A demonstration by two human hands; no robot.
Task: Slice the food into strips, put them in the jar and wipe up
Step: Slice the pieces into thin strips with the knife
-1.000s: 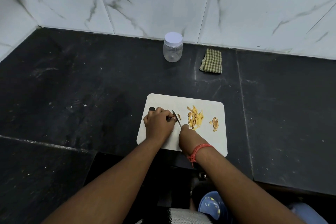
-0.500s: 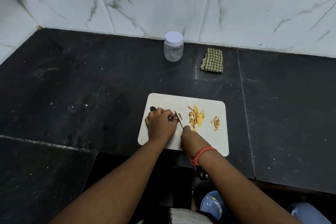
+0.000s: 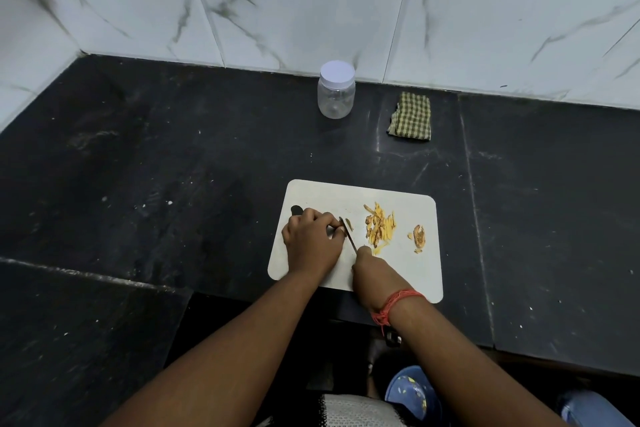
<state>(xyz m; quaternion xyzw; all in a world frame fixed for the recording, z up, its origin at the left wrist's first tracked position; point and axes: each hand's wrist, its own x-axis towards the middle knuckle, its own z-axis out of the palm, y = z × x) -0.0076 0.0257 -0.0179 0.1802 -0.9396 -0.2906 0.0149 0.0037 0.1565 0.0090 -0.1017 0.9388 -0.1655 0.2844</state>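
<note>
Slicing on white rectangular plastic cutting board (image 3: 408, 274).
Right hand (image 3: 375, 276) grips thin dark knife (image 3: 348, 234); left hand (image 3: 311, 243) curls over unseen food beside yellow strips (image 3: 379, 229).

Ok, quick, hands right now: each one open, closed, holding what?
Left hand: curled, pinning a small food piece.
Right hand: gripping the knife.

Yellow strips (image 3: 380, 228) lie heaped mid-board on the white cutting board (image 3: 408, 274), brown peel (image 3: 419, 236) to their right, while the lidded clear jar (image 3: 336, 90) and checked cloth (image 3: 410, 116) sit by the wall.
</note>
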